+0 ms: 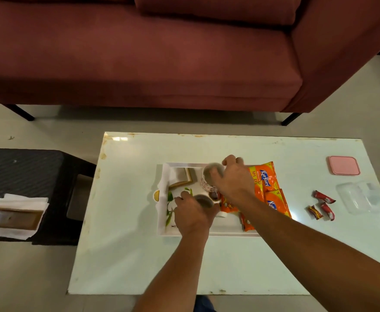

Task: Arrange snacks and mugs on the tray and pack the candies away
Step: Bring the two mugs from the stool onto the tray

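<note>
Me: Both grips closed on mugs. My right hand wraps the far mug; my left hand holds the near mug from above. Both are blurred.

Checker: Where, relative to the tray?

Me: Over its middle, snack packets just right of them. Forearms reach forward, wrists angled down.

Checker: Candies?

Me: Loose on the table, well right, beside the clear container; right hand is nearer.

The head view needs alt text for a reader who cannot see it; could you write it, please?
Over a tray on a white table, the left hand and right hand each hold a mug. Orange snack packs lie on the tray; three red candies, a clear box and pink lid sit right.
</note>
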A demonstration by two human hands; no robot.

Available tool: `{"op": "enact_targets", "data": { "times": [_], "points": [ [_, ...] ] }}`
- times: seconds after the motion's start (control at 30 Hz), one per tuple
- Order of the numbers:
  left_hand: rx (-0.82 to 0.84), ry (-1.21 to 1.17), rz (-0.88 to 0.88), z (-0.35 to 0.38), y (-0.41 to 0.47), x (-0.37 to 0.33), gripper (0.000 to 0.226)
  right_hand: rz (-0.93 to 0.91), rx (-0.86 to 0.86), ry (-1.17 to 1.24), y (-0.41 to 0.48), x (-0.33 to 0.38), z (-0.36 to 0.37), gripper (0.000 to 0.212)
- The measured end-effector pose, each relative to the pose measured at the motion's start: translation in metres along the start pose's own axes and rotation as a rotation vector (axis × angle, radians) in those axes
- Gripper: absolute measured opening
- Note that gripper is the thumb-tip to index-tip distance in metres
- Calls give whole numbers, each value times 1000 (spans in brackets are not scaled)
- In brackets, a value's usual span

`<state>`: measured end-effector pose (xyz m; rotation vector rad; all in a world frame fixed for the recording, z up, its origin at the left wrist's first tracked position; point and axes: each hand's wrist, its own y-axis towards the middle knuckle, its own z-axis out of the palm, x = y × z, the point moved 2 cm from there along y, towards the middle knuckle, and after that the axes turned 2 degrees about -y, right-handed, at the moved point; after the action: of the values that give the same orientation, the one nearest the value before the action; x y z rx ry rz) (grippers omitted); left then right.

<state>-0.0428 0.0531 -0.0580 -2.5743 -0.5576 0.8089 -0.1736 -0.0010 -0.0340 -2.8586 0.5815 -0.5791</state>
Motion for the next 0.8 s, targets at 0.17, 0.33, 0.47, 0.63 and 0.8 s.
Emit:
{"op": "enact_targets", "data": {
  "times": [0.17, 0.33, 0.47, 0.63, 0.8],
  "points": [
    [27, -43, -77, 15, -5, -9, 84, -315, 470, -2, -30, -33, 3, 26],
    [62, -57, -94, 29, -16, -10, 96, -393, 555, -148, -37, -60, 6, 41],
    [79, 3, -65, 34, -21, -12, 92, -393, 581, -139, -40, -70, 11, 33],
    [120, 11, -74, 37, -28, -14, 88, -406, 630, -197, -43, -74, 7, 33],
    [132, 8, -85, 43, -30, -13, 85, -390, 646, -212, -42, -74, 2, 37]
  ]
}}
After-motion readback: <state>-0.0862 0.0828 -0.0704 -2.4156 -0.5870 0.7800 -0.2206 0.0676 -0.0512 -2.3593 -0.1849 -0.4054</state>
